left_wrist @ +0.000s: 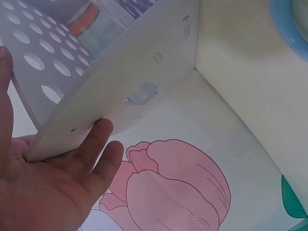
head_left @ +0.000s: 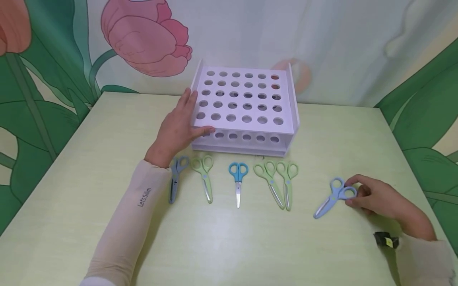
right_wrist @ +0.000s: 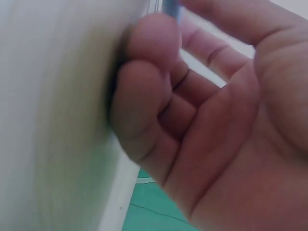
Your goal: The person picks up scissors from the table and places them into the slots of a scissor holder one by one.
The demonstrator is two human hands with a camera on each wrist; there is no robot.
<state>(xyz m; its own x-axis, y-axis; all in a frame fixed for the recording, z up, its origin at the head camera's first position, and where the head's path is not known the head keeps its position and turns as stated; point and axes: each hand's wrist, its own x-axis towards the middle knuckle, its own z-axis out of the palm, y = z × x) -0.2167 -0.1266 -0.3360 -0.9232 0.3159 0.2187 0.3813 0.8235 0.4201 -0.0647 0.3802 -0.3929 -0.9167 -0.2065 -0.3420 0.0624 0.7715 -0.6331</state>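
Left fingers [head_left: 184, 99] spread against a smooth, round-holed white rack [head_left: 240, 100] while right fingers [head_left: 359, 179] pinch ring-handled blue scissors [head_left: 335, 196].

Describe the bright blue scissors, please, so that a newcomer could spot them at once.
Find the white rack with rows of round holes. Just in front of it, the bright blue scissors lie between green pairs. Unlike those neighbours, they have bare silver blades.

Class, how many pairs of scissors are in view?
6, left to right: blue pair, beside the left sleeve; green pair; teal pair; second green pair; third green pair beside it; light-blue pair, in the right hand. Others may be hidden.
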